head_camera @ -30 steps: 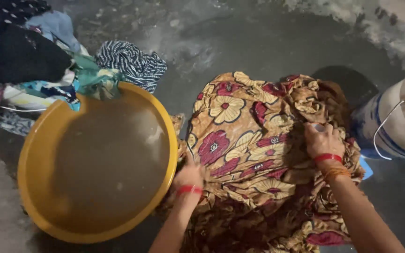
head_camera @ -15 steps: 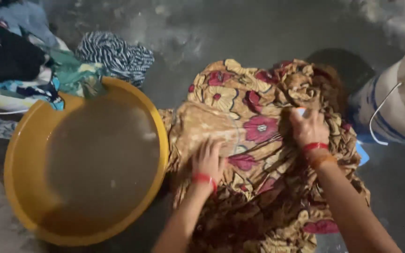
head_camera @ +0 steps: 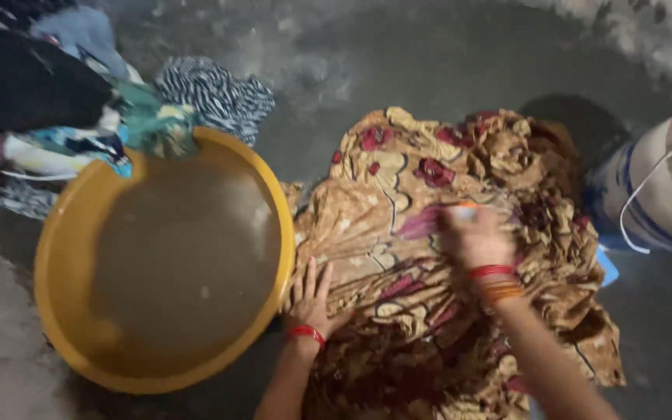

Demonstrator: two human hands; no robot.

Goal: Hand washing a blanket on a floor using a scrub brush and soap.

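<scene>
Left hand: left hand (head_camera: 313, 299) lies flat, fingers spread, pinning the cloth (head_camera: 445, 257) just beside the basin (head_camera: 56, 257).
Right hand: right hand (head_camera: 472, 237) is blurred, closed over something small; cannot tell what.
Cloth: spread on the wet floor (head_camera: 398, 62).
Technique: keep the flat hand firm, scrub away from it.
Edges: basin rim left, bucket (head_camera: 655, 187) right.
Open room: floor beyond the cloth.
</scene>
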